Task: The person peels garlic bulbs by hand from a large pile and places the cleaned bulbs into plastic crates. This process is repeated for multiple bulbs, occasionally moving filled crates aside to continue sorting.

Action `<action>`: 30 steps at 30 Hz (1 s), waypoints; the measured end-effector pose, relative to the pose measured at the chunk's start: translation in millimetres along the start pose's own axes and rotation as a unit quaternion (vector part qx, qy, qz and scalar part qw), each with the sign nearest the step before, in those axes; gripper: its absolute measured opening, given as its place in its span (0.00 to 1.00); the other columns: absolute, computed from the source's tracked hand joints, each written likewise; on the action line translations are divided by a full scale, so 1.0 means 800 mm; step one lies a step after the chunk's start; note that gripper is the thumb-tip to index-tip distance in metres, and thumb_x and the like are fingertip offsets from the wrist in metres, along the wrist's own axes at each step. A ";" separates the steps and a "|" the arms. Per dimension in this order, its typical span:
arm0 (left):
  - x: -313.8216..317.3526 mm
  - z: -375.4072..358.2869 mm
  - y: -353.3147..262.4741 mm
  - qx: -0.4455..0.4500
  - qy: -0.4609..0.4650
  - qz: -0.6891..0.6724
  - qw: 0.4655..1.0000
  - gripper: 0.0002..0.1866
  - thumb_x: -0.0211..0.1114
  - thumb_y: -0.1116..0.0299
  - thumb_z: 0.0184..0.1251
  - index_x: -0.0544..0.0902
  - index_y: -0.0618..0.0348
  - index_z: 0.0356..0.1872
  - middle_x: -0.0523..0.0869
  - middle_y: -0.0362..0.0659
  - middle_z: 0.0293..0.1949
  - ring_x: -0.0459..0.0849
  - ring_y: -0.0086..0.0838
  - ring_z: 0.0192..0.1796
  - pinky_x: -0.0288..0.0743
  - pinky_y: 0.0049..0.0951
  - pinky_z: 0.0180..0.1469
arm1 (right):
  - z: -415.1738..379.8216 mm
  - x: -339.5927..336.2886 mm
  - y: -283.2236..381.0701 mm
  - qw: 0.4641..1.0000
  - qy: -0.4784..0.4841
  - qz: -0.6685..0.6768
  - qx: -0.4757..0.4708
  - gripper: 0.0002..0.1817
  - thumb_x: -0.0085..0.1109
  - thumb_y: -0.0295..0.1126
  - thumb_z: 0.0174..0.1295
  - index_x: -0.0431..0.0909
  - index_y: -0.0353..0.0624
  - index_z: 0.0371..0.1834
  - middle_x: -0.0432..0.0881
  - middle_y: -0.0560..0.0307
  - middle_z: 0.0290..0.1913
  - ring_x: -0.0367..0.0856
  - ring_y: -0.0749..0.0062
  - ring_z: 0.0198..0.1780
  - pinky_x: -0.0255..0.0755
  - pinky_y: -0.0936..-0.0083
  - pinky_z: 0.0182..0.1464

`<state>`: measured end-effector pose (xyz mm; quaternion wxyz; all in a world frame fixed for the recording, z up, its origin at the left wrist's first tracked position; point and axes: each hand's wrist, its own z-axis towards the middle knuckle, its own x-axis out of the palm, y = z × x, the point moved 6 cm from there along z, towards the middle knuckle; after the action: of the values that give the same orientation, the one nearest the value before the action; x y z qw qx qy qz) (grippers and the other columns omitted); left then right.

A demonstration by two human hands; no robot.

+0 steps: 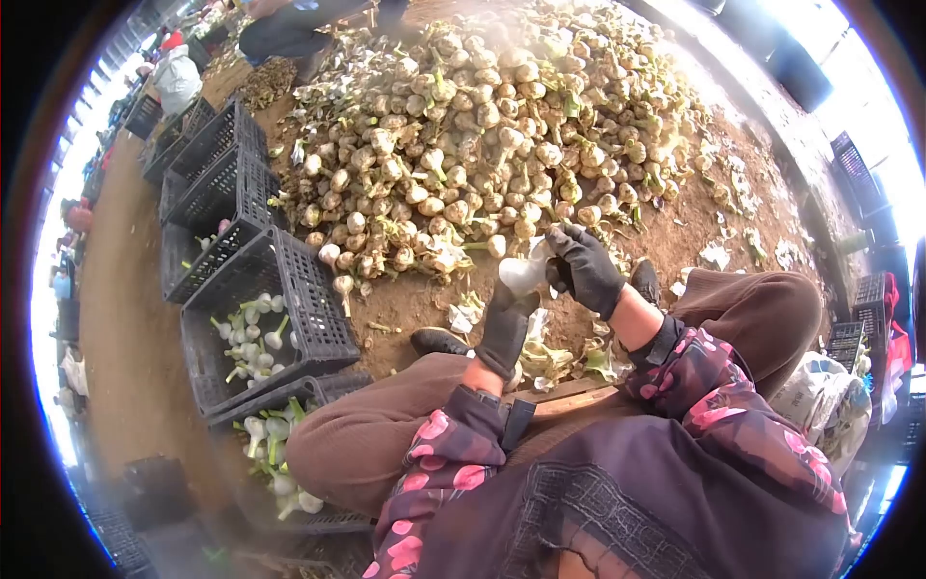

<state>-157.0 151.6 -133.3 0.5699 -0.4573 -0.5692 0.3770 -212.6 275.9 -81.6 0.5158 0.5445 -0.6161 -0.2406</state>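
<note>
A white, cleaned-looking garlic bulb (521, 277) is between my two hands, in front of the heap. My left hand (505, 330), in a dark glove, is closed around its lower side. Also gloved, my right hand (586, 268) pinches the pale neck end of the same bulb; its fingertips partly hide what they grip. Loose husks and leaf scraps (545, 357) lie on the ground just below my hands. Beyond them rises a large heap of untrimmed garlic (482, 125), with soil and dry skins on it.
On my left, a black crate (318, 318) holds several white bulbs with green stems, and a nearer crate (333, 386) holds more. Other stacked crates (246, 193) stand farther back. Another person's dark-clothed leg (280, 34) shows behind the heap. A white sack (825, 405) lies at right.
</note>
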 end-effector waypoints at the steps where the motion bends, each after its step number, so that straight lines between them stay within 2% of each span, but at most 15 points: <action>1: 0.002 0.000 0.002 -0.010 0.008 0.008 1.000 0.26 0.52 0.82 0.59 0.66 0.59 0.62 0.77 0.39 0.53 0.76 0.21 0.50 0.72 0.21 0.47 | -0.006 0.009 0.008 1.000 0.000 -0.002 0.000 0.14 0.53 0.44 0.68 0.73 0.43 0.41 0.75 0.66 0.25 0.72 0.82 0.22 0.67 0.85 0.24; 5: -0.008 -0.003 -0.020 -0.050 -0.087 0.143 0.985 0.18 0.53 0.78 0.60 0.75 0.60 0.52 0.82 0.40 0.43 0.80 0.20 0.41 0.74 0.20 0.42 | -0.018 0.042 0.022 0.984 0.113 -0.108 -0.085 0.12 0.61 0.37 0.63 0.75 0.42 0.44 0.78 0.65 0.30 0.77 0.81 0.36 0.73 0.82 0.36; 7: -0.015 -0.009 -0.025 0.014 -0.125 0.165 0.978 0.14 0.52 0.79 0.61 0.78 0.60 0.48 0.83 0.38 0.33 0.79 0.20 0.34 0.75 0.23 0.40 | -0.024 0.052 0.037 0.874 0.099 -0.427 -0.208 0.09 0.65 0.30 0.58 0.77 0.42 0.38 0.79 0.66 0.32 0.76 0.82 0.36 0.72 0.81 0.36; 9: -0.005 -0.017 -0.020 -0.146 0.001 -0.026 0.989 0.13 0.51 0.78 0.62 0.77 0.63 0.46 0.80 0.38 0.26 0.77 0.22 0.29 0.75 0.27 0.38 | 0.011 0.019 0.026 0.958 0.142 -0.209 -0.135 0.07 0.63 0.24 0.54 0.78 0.42 0.35 0.81 0.61 0.31 0.79 0.76 0.35 0.73 0.75 0.38; 11: 0.019 -0.022 -0.040 -0.124 0.098 -0.213 0.964 0.10 0.46 0.73 0.67 0.75 0.65 0.30 0.73 0.38 0.19 0.71 0.26 0.23 0.70 0.29 0.32 | 0.035 -0.043 0.027 0.863 -0.097 -0.460 -0.185 0.12 0.64 0.24 0.52 0.77 0.43 0.40 0.82 0.55 0.34 0.80 0.66 0.37 0.73 0.74 0.43; 13: 0.025 -0.027 -0.046 -0.135 0.035 -0.159 0.977 0.10 0.46 0.71 0.68 0.74 0.63 0.29 0.69 0.36 0.18 0.66 0.25 0.21 0.65 0.30 0.29 | 0.040 -0.070 0.014 0.878 -0.059 -0.459 -0.120 0.20 0.66 0.27 0.51 0.76 0.45 0.49 0.81 0.47 0.44 0.79 0.55 0.47 0.72 0.70 0.52; 15: 0.021 -0.023 -0.030 -0.148 0.018 -0.227 0.963 0.09 0.47 0.70 0.67 0.74 0.64 0.32 0.68 0.36 0.18 0.65 0.24 0.20 0.64 0.29 0.29 | 0.033 -0.075 0.000 0.730 0.006 -0.681 -0.063 0.27 0.67 0.36 0.51 0.74 0.45 0.56 0.74 0.41 0.57 0.70 0.50 0.62 0.64 0.63 0.63; 17: 0.011 -0.017 -0.023 -0.175 0.015 -0.298 0.938 0.10 0.48 0.69 0.66 0.75 0.65 0.39 0.67 0.36 0.18 0.66 0.24 0.20 0.65 0.28 0.31 | 0.039 -0.065 0.006 0.739 -0.011 -0.662 -0.128 0.24 0.67 0.41 0.53 0.77 0.41 0.51 0.76 0.43 0.54 0.73 0.52 0.58 0.67 0.66 0.59; 19: 0.010 -0.022 -0.027 -0.200 -0.059 -0.267 0.941 0.12 0.48 0.69 0.67 0.75 0.66 0.42 0.67 0.34 0.18 0.67 0.23 0.20 0.66 0.27 0.31 | 0.049 -0.041 -0.005 0.958 0.058 -0.276 -0.058 0.19 0.63 0.44 0.61 0.78 0.38 0.44 0.81 0.58 0.38 0.76 0.73 0.42 0.70 0.75 0.46; 21: 0.005 -0.021 -0.022 -0.200 -0.065 -0.276 0.938 0.12 0.47 0.69 0.69 0.76 0.66 0.41 0.68 0.34 0.18 0.67 0.23 0.20 0.66 0.26 0.28 | 0.014 0.032 0.017 0.946 0.186 -0.249 -0.089 0.17 0.61 0.42 0.62 0.76 0.38 0.43 0.78 0.62 0.34 0.73 0.78 0.39 0.70 0.77 0.44; 23: -0.003 -0.022 -0.028 -0.157 -0.008 -0.018 0.987 0.14 0.45 0.68 0.71 0.76 0.66 0.42 0.69 0.34 0.18 0.68 0.21 0.20 0.65 0.24 0.25 | 0.000 0.058 0.021 0.844 0.152 -0.498 -0.131 0.15 0.62 0.40 0.62 0.73 0.39 0.40 0.77 0.61 0.34 0.71 0.80 0.38 0.70 0.75 0.43; 25: -0.016 -0.023 -0.005 -0.169 0.023 -0.077 0.982 0.15 0.44 0.67 0.72 0.77 0.64 0.45 0.72 0.35 0.20 0.70 0.20 0.21 0.66 0.23 0.24 | 0.027 0.046 0.001 0.919 0.182 -0.289 -0.199 0.14 0.62 0.40 0.60 0.74 0.41 0.37 0.78 0.52 0.29 0.77 0.70 0.35 0.72 0.68 0.40; 27: 0.001 -0.028 -0.005 -0.190 0.129 -0.341 0.912 0.17 0.42 0.65 0.73 0.76 0.64 0.48 0.73 0.35 0.20 0.71 0.19 0.21 0.67 0.22 0.26 | 0.044 0.027 0.016 0.737 -0.014 -0.642 -0.211 0.12 0.60 0.38 0.60 0.74 0.42 0.37 0.79 0.44 0.28 0.81 0.54 0.35 0.72 0.63 0.38; 29: 0.029 -0.035 -0.062 -0.072 0.080 -0.132 0.985 0.15 0.42 0.64 0.72 0.75 0.64 0.41 0.68 0.33 0.17 0.66 0.19 0.19 0.67 0.24 0.26 | 0.072 -0.028 -0.014 0.775 -0.095 -0.602 -0.166 0.10 0.57 0.33 0.60 0.76 0.43 0.43 0.81 0.47 0.31 0.81 0.51 0.36 0.74 0.62 0.36; 30: 0.023 -0.029 -0.063 -0.064 0.078 -0.177 0.979 0.13 0.43 0.65 0.70 0.74 0.62 0.38 0.67 0.33 0.16 0.66 0.19 0.19 0.67 0.24 0.26 | 0.078 -0.045 -0.030 0.926 -0.065 -0.362 -0.080 0.13 0.56 0.33 0.62 0.75 0.45 0.48 0.82 0.50 0.36 0.81 0.56 0.36 0.75 0.64 0.36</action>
<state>-136.9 152.3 -78.4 0.6397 -0.4131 -0.6179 0.1959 -263.0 285.6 -137.3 0.3937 0.6708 -0.3880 -0.4944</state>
